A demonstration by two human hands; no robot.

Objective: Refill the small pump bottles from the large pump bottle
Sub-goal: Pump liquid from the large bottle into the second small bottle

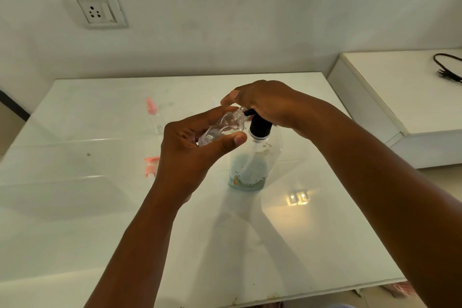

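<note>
Large pump bottle (250,170) clear, pale blue inside, black pump (260,126); pink caps (151,166); white table (75,207)

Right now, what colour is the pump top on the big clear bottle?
Black pump top, seen best in the head view.

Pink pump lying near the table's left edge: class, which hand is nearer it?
Left. The left hand is just right of the pink pump; the right hand is farther right.

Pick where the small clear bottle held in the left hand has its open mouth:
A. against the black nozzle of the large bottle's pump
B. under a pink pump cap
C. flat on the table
A: the left hand tilts the small clear bottle so its mouth meets the black nozzle.
</note>
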